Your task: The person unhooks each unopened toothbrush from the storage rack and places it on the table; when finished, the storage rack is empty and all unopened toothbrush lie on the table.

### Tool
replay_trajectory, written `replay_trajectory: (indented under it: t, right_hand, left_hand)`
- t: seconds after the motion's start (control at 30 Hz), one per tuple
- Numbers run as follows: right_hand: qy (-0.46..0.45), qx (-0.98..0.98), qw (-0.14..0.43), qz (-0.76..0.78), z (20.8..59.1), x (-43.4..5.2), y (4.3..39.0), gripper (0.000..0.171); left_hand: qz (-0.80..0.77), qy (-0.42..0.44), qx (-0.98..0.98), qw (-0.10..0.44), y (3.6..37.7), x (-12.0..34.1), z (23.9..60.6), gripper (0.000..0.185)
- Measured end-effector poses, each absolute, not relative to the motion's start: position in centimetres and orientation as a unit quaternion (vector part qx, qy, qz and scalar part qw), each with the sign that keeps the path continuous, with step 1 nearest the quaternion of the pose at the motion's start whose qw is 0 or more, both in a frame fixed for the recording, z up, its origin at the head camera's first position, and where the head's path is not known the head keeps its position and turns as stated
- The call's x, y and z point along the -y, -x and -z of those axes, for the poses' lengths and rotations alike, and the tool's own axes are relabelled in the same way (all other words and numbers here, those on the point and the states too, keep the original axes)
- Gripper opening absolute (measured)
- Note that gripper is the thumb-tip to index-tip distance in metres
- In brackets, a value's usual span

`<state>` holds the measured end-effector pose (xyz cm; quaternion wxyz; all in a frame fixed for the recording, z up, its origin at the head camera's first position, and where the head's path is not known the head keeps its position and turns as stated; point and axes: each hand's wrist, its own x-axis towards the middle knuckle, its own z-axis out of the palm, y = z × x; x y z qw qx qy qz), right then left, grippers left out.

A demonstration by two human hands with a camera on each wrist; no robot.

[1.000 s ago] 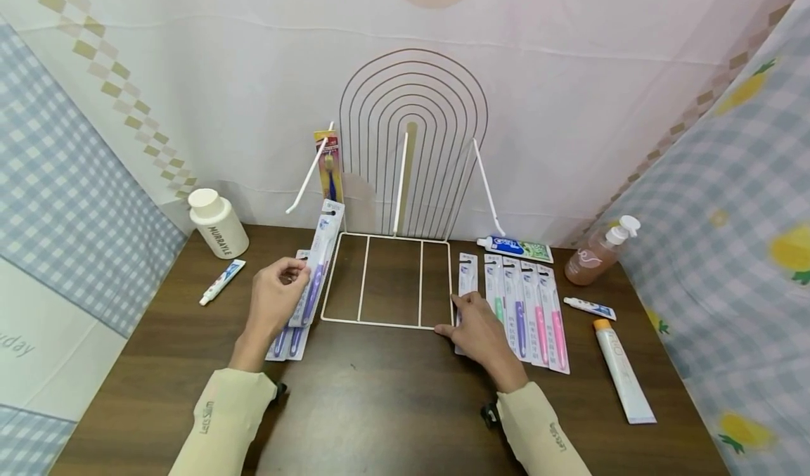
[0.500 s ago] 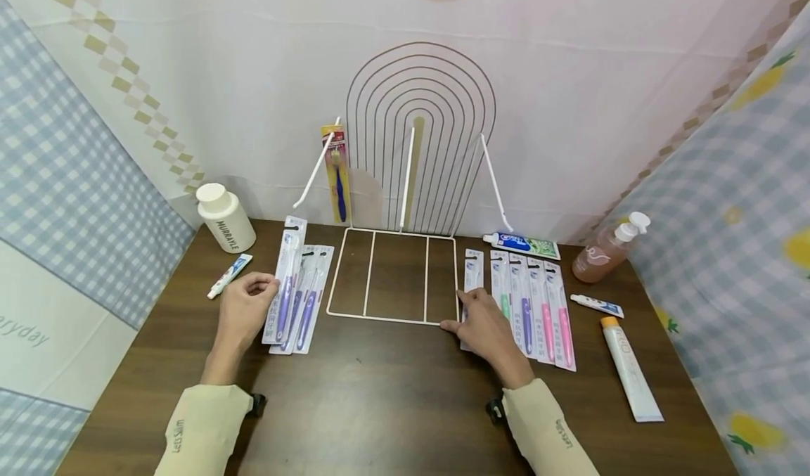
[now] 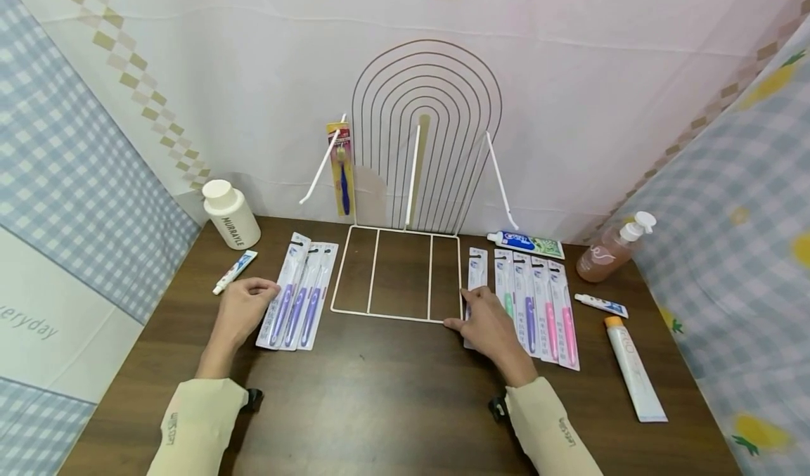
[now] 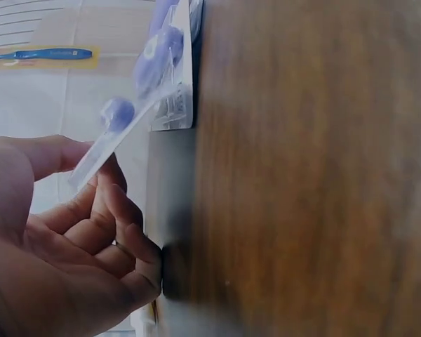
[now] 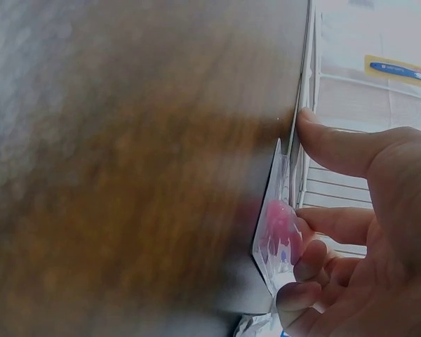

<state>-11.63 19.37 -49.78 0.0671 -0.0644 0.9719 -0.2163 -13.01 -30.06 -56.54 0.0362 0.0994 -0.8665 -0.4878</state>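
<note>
My left hand lies on the brown table, thumb and curled fingers pinching the left edge of a purple toothbrush pack. That pack lies beside two more purple packs. In the left wrist view the pack runs between the thumb and fingers of the left hand. My right hand covers the lower end of a toothbrush pack; its thumb touches the front right corner of the white wire rack. In the right wrist view the right hand curls its fingers on that pack's raised edge.
Several more toothbrush packs lie right of my right hand. A blue toothbrush pack hangs on the rack's left hook. Around stand a white bottle, a small tube, a toothpaste tube, a pump bottle and a long tube.
My left hand has brought the purple pack down from near the rack and laid it beside the two other purple packs. The right hand has stayed in place.
</note>
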Motion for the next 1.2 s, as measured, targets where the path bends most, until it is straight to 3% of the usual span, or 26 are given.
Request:
replay_trajectory:
  t: [0.43,0.73,1.2]
  right_hand:
    - [0.065,-0.973,0.06,0.215,49.8,-19.4,11.7,0.081]
    - [0.066,-0.972,0.058,0.217,49.9,-19.5,11.7,0.081]
    - [0.049,-0.966,0.061,0.245,50.1,-19.6,11.8,0.084]
  left_hand:
    - [0.425,-0.103,0.899,0.004,12.9,29.3,55.6,0.029]
    - [0.415,-0.088,0.906,0.014,13.7,30.6,57.9,0.025]
    - [0.416,-0.115,0.902,0.001,11.1,26.9,51.3,0.025]
